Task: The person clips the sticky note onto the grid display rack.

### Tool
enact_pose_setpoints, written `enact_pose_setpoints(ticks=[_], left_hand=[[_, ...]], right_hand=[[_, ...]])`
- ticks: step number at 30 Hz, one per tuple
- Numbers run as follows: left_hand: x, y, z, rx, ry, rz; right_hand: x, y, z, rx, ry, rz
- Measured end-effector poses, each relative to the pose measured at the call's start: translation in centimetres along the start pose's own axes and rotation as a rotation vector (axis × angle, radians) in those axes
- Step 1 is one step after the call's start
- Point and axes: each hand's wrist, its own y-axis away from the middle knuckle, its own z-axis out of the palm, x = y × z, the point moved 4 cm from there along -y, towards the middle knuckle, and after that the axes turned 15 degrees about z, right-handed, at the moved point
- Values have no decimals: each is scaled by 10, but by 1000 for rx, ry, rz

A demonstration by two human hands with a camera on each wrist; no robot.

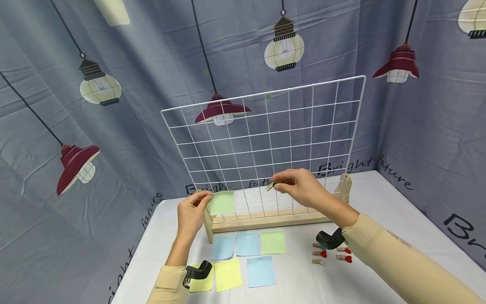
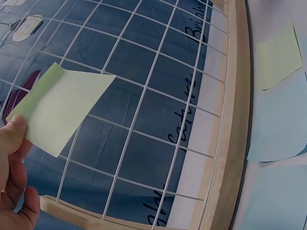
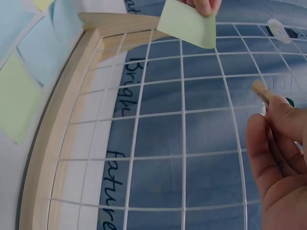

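My left hand point(image 1: 190, 213) pinches a light green sticky note point(image 1: 222, 203) by its upper left corner. The note overlaps the lower left of a white wire grid point(image 1: 359, 101); in the left wrist view it bends a little. Between thumb and fingers, my right hand point(image 1: 301, 188) grips a small wooden clothespin point(image 3: 261, 91) with a green ornament partly hidden by the thumb. That hand is in front of the grid's lower middle, to the right of the note. The clothespin's bare wooden end sticks out past the fingertips.
A wooden base point(image 1: 265, 219) holds the grid upright on the white table. In front lie blue notes point(image 1: 261, 272), yellow notes point(image 1: 228, 275) and another green note point(image 1: 273, 242). Several clothespins point(image 1: 344, 258), some with red hearts, lie at the right, below my right forearm. A patterned curtain point(image 1: 144, 126) hangs behind.
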Motion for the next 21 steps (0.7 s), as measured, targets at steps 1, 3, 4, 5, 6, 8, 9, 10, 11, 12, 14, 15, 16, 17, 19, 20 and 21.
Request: enact_pose_setpoints(ticks=[1, 3, 4, 5, 6, 8, 9, 10, 11, 12, 14, 15, 16, 17, 19, 20, 21], left_hand=[[0, -1, 0, 0, 6, 2], [1, -2, 1, -2, 12, 7], [1, -3, 2, -1, 12, 8], [1, -4, 2, 0, 13, 10], [1, -5, 3, 2, 13, 11], [1, -6, 3, 9, 16, 13], [1, -7, 3, 15, 19, 13], [1, -7, 4, 19, 24, 14], [2, -8, 5, 22, 28, 16], [2, -9, 5, 25, 29, 15], [2, -9, 6, 29, 31, 12], [2, -9, 6, 31, 32, 10], [2, -9, 6, 32, 31, 8], [2, -9, 7, 33, 32, 7], [3, -10, 7, 35, 37, 11], [3, -11, 7, 34, 41, 15], [4, -11, 8, 33, 44, 24]], right_hand=[[-2, -1, 1, -2, -4, 7], [-4, -3, 2, -8, -11, 19], [-6, -3, 3, -13, -17, 22], [-7, -4, 4, -15, -21, 29], [-8, -5, 4, -14, -23, 36], [-11, -8, 5, -4, -22, 46], [-12, -9, 5, 4, -21, 50], [-14, -10, 4, 13, -22, 52], [-16, -11, 3, 20, -23, 55], [-18, -12, 2, 25, -25, 57], [-22, -14, 1, 27, -34, 59], [-24, -15, 1, 24, -37, 59], [-26, -16, 1, 21, -40, 62], [-28, -17, 2, 19, -42, 63], [-31, -19, 4, 18, -43, 66], [-33, -20, 5, 20, -43, 66], [-35, -20, 6, 22, -43, 64]])
